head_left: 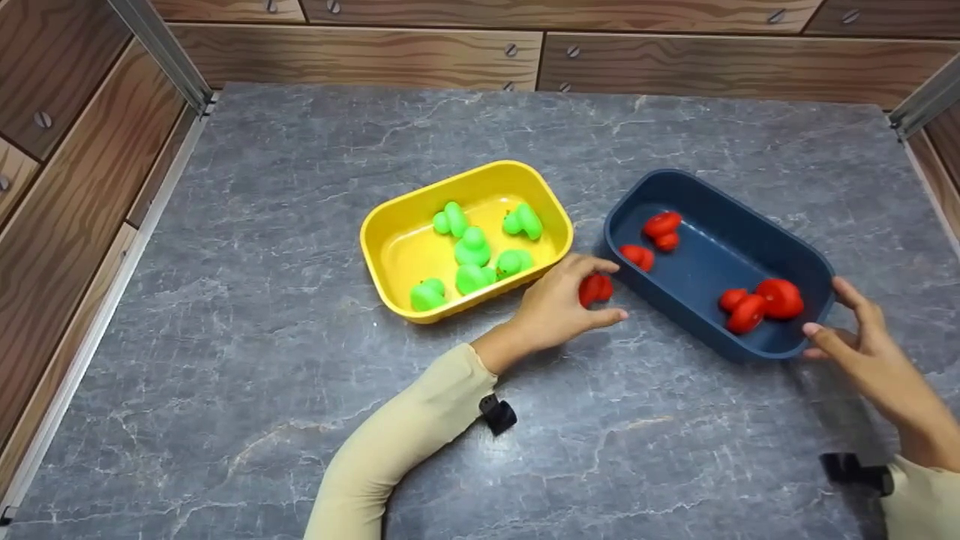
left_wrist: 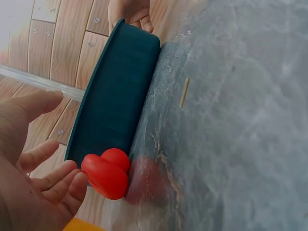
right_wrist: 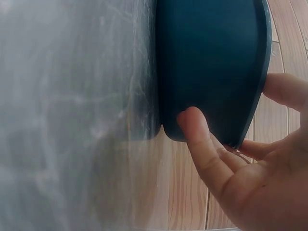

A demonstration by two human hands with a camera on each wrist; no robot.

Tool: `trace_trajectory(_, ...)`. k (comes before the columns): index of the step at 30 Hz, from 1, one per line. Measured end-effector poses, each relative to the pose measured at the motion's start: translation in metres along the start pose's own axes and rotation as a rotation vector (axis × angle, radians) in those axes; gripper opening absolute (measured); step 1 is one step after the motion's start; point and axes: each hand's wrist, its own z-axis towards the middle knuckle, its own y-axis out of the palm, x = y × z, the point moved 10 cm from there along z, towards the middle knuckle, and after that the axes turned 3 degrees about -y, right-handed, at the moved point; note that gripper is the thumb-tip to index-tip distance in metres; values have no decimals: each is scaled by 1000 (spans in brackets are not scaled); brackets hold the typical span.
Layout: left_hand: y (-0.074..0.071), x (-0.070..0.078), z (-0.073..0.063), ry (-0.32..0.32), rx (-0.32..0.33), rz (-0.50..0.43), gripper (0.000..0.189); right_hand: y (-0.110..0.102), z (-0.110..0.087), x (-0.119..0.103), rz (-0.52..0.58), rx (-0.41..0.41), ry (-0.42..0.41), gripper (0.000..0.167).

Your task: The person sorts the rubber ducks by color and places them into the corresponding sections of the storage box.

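Note:
A red rubber duck (head_left: 596, 289) lies on the grey tabletop between the two bins. Around it is my left hand (head_left: 562, 304), thumb and fingers spread apart; in the left wrist view its lower fingertips come right up to the duck (left_wrist: 108, 175). My right hand (head_left: 874, 352) holds the near right corner of a dark blue bin (head_left: 705, 330), thumb at the rim and fingers along the end wall. Several red ducks (head_left: 780, 298) lie inside that bin. Several green rubber ducks (head_left: 472, 246) sit in a yellow bin (head_left: 390, 296) just left of my left hand.
The marble-patterned tabletop (head_left: 262, 375) ends at wood-look panels (head_left: 360, 56) at the back and sides. Grey metal posts (head_left: 169, 60) stand at the back corners. A black wrist strap piece (head_left: 499, 415) hangs at the left cuff.

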Motion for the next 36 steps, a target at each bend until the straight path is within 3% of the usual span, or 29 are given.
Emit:
trace_trajectory(15,11,-17,4,-65,-49,137,60,0,1,0,23,-2,13,74)
trace_trajectory(28,12,-25,3,-98,-77,165,52,0,1,0,18,-8,6,73)
trace_trajectory(36,12,-24,3,-91,-81,121,51,0,0,2,28,-9,6,73)
